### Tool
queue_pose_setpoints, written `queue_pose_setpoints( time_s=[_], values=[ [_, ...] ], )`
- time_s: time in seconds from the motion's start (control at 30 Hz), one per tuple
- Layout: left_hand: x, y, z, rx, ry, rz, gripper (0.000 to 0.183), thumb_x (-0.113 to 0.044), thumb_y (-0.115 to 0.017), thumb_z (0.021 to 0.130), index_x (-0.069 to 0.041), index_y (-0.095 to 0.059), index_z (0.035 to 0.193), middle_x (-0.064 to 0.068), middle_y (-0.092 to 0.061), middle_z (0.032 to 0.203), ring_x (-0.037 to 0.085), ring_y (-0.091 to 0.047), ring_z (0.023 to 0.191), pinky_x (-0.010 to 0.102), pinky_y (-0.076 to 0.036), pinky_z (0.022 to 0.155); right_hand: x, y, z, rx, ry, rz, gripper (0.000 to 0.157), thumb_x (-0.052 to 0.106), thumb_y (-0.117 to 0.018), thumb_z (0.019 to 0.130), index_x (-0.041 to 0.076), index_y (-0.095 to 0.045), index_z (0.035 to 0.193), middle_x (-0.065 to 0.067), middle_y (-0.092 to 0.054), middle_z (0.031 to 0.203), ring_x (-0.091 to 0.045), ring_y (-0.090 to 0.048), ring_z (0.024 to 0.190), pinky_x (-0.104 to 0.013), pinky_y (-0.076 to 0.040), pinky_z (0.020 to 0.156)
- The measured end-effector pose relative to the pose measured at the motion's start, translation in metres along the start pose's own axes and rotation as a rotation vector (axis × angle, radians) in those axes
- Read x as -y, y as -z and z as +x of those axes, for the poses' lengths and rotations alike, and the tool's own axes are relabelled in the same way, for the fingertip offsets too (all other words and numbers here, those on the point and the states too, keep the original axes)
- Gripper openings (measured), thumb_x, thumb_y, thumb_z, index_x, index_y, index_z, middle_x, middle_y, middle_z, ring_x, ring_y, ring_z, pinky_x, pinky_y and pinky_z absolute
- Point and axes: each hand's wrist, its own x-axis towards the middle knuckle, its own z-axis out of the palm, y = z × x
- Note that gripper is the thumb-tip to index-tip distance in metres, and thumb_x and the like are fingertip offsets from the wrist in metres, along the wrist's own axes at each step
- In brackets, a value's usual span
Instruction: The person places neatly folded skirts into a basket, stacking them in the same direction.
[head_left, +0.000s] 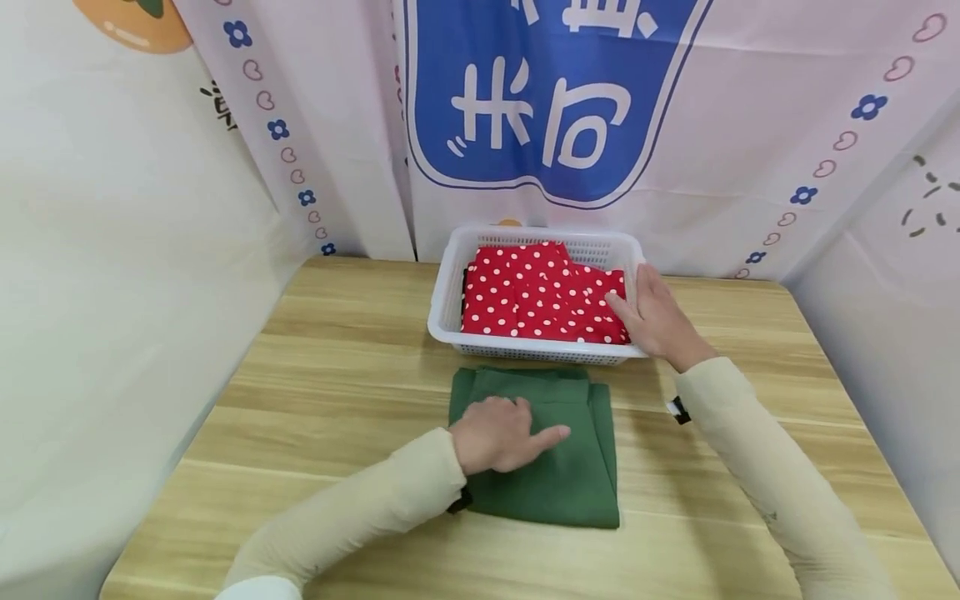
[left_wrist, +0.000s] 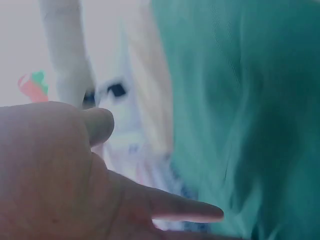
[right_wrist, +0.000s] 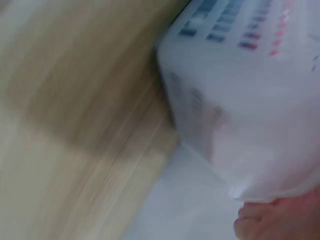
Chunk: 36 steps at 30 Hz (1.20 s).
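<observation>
A white plastic basket (head_left: 442,312) stands near the back of the table, with a folded red polka-dot cloth (head_left: 532,296) in it. My right hand (head_left: 657,318) grips the basket's right end, thumb over the rim by the red cloth and fingers along the outside. In the right wrist view the fingertips (right_wrist: 250,220) show at the rim of the basket (right_wrist: 235,105). Just in front lies a folded green cloth (head_left: 577,479), flat on the table. Over its left half is my left hand (head_left: 497,435), thumb stretched to the right; in the left wrist view its fingers look extended beside the green cloth (left_wrist: 215,95).
The wooden table (head_left: 300,392) reaches to a white printed curtain (head_left: 352,100) close behind the basket. More white fabric hangs at the left (head_left: 112,292) and right sides. A bit of something black shows under the basket's contents at the left.
</observation>
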Motion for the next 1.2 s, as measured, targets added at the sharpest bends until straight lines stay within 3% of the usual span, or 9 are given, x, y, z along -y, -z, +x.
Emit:
queue_pose_setpoints(
  time_s=[0.1,0.23,0.37,0.5,0.63,0.73,0.83,0.93,1.2],
  values=[
    [0.025,0.012,0.002,-0.079,-0.070,-0.049,0.086,-0.076,-0.030,0.090,-0.003,-0.060,0.124,0.011,-0.068,0.108,0.021,-0.064,0.089,0.037,-0.055,0.080,0.009,0.004,-0.012,-0.087,0.048,0.093,0.077,0.049,-0.051,0.095,0.012,-0.015,0.152,-0.016,-0.040,0.140,-0.033,-0.045,0.120,-0.059,-0.049,0.095],
    [0.054,0.028,0.000,-0.145,-0.089,-0.146,0.064,-0.066,-0.039,0.094,-0.008,-0.064,0.087,0.005,-0.059,0.070,0.016,-0.055,0.061,0.031,-0.047,0.061,0.030,0.019,-0.037,-0.107,0.045,0.109,0.075,0.049,-0.051,0.095,0.011,-0.023,0.153,-0.018,-0.045,0.143,-0.037,-0.051,0.122,-0.060,-0.053,0.089],
    [0.080,0.036,0.002,-0.138,-0.094,-0.245,0.057,-0.057,-0.048,0.095,-0.012,-0.051,0.060,0.000,-0.044,0.049,0.013,-0.038,0.042,0.026,-0.033,0.043,0.050,0.037,-0.065,-0.067,0.023,0.132,0.072,0.052,-0.049,0.095,0.005,-0.035,0.148,-0.020,-0.052,0.141,-0.039,-0.055,0.125,-0.055,-0.051,0.095],
    [0.105,0.033,0.008,-0.084,-0.100,-0.326,0.056,-0.047,-0.055,0.094,-0.015,-0.043,0.050,-0.005,-0.036,0.042,0.009,-0.030,0.037,0.022,-0.024,0.037,0.058,0.043,-0.091,0.015,-0.023,0.169,0.070,0.054,-0.049,0.095,0.003,-0.044,0.142,-0.017,-0.062,0.129,-0.034,-0.065,0.112,-0.047,-0.057,0.089],
    [0.126,0.026,0.012,-0.032,-0.080,-0.430,0.047,-0.040,-0.059,0.093,-0.010,-0.057,0.056,-0.001,-0.050,0.048,0.008,-0.033,0.041,0.022,-0.028,0.039,0.053,0.033,-0.114,0.151,-0.081,0.192,0.067,0.054,-0.049,0.096,0.001,-0.050,0.137,-0.016,-0.065,0.125,-0.033,-0.065,0.111,-0.045,-0.058,0.088],
    [0.137,0.020,0.012,-0.011,-0.056,-0.541,0.038,-0.036,-0.059,0.093,-0.003,-0.069,0.076,0.008,-0.067,0.068,0.009,-0.047,0.050,0.024,-0.040,0.044,0.045,0.019,-0.127,0.261,-0.127,0.227,0.066,0.050,-0.052,0.096,-0.004,-0.050,0.135,-0.017,-0.066,0.124,-0.034,-0.063,0.115,-0.047,-0.056,0.092],
    [0.144,0.016,0.008,0.038,-0.020,-0.746,0.036,-0.032,-0.058,0.093,0.002,-0.068,0.098,0.015,-0.072,0.097,0.016,-0.068,0.078,0.032,-0.059,0.066,0.036,0.005,-0.134,0.370,-0.202,0.316,0.066,0.043,-0.055,0.096,-0.009,-0.046,0.136,-0.019,-0.065,0.125,-0.030,-0.063,0.115,-0.044,-0.055,0.094],
    [0.148,0.012,0.006,0.101,0.004,-0.943,0.037,-0.026,-0.056,0.094,0.007,-0.062,0.109,0.019,-0.069,0.113,0.027,-0.069,0.103,0.040,-0.058,0.088,0.030,-0.003,-0.137,0.465,-0.286,0.481,0.063,0.034,-0.053,0.098,-0.013,-0.041,0.137,-0.024,-0.060,0.130,-0.029,-0.063,0.116,-0.042,-0.054,0.096],
    [0.141,-0.008,0.010,0.181,-0.008,-1.183,0.036,-0.019,-0.058,0.094,0.014,-0.057,0.108,0.018,-0.067,0.106,0.023,-0.069,0.096,0.041,-0.057,0.090,0.024,-0.016,-0.135,0.600,-0.377,0.835,0.062,0.029,-0.042,0.101,-0.018,-0.031,0.140,-0.032,-0.045,0.141,-0.032,-0.055,0.127,-0.041,-0.047,0.107]
  ],
)
